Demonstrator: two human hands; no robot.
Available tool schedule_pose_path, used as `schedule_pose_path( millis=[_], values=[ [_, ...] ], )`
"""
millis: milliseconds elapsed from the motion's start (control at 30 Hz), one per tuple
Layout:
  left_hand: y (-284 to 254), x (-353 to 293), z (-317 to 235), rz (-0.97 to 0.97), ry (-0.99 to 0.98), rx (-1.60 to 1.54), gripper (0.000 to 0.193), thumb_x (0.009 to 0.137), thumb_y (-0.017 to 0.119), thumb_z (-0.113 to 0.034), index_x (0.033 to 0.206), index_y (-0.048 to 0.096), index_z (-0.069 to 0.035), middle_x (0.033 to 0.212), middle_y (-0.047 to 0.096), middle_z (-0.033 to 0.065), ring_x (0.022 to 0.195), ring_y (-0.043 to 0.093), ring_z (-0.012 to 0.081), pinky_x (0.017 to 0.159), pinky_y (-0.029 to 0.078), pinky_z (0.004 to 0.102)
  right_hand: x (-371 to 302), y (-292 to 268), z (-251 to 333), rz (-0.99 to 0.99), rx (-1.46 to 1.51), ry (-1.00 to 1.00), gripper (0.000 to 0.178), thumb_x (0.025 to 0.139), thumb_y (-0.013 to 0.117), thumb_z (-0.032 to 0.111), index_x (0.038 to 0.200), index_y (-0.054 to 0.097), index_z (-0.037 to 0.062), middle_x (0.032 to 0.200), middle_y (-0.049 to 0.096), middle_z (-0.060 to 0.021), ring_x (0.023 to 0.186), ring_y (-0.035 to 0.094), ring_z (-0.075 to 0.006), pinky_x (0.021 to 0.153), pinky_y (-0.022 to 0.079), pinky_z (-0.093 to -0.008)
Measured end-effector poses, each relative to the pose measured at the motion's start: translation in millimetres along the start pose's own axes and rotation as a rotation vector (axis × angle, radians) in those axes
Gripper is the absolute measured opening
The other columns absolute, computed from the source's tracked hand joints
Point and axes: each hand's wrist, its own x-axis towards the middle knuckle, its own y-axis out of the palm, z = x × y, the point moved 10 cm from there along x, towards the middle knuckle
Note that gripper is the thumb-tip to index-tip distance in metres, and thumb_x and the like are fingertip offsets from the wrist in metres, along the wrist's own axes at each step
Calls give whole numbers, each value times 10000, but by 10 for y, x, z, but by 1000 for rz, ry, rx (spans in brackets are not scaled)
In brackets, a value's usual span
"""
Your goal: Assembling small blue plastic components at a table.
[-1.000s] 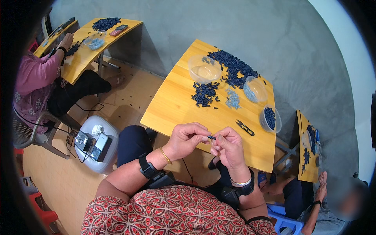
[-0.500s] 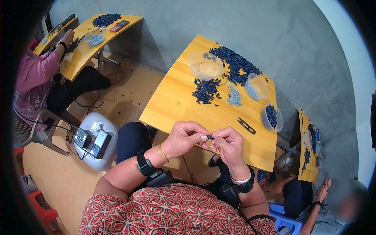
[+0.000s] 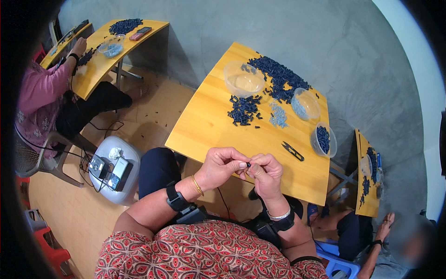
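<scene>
My left hand (image 3: 218, 168) and my right hand (image 3: 265, 175) meet just above the table's near edge. Between their thumbs and fingertips is a small dark cylindrical piece (image 3: 248, 165), pinched from both sides and mostly covered by the fingers. Ahead on the yellow table (image 3: 204, 121) lie a small heap of dark pieces (image 3: 244, 109) and a larger pile of the same (image 3: 280, 76). Beside them is a scatter of small pale grey-blue parts (image 3: 278, 115). A pair of black thread snips (image 3: 293, 151) rests to the right of my hands.
Clear plastic bowls stand on the table: one at the back left (image 3: 243, 87), one with pale parts (image 3: 305, 104), one with dark pieces (image 3: 323, 140). A person in pink (image 3: 46, 88) works at a left table; another sits at the right. A white stool (image 3: 114, 193) holds electronics.
My hands have drawn slightly closer together around the dark piece, which shows less between the fingers. My right hand has shifted a little left. The table things stay put.
</scene>
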Motion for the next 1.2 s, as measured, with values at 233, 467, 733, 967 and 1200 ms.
schedule_pose_path(
  millis=[233,467,733,967,1200],
  values=[
    [-80,43,68,-64,-84,-224,109,824,560,-21,919,590,23,795,613,94,663,589,147,630,526,282,57,-38,-68,-7,-28,116,138,885,512,145,894,546,12,733,553,-48,593,501,-93,543,433,-224],
    [-59,10,-24,-75,-58,-98,115,823,570,-29,922,591,25,807,618,88,682,616,158,646,524,271,-58,-161,-71,-23,-172,334,145,876,528,148,908,536,7,735,527,-32,588,483,-72,521,418,-201],
    [36,-1,-97,-34,-42,69,122,824,567,-26,924,595,37,794,621,82,677,621,151,644,519,251,-31,-74,59,85,-296,214,44,852,529,50,855,521,6,713,526,-14,593,509,-76,534,414,-191],
    [18,69,10,-42,-110,-132,196,829,550,-18,1016,571,35,844,619,92,712,621,158,665,521,259,-24,-168,-81,-2,-221,217,41,852,530,57,858,528,16,692,518,11,597,483,-49,537,406,-186],
    [-14,114,35,-36,-141,-67,220,822,549,-1,1039,564,37,884,619,100,719,620,158,683,518,253,-46,-202,-225,-40,-76,255,60,855,532,70,886,534,19,744,548,-7,634,502,-65,561,418,-188]
  ],
)
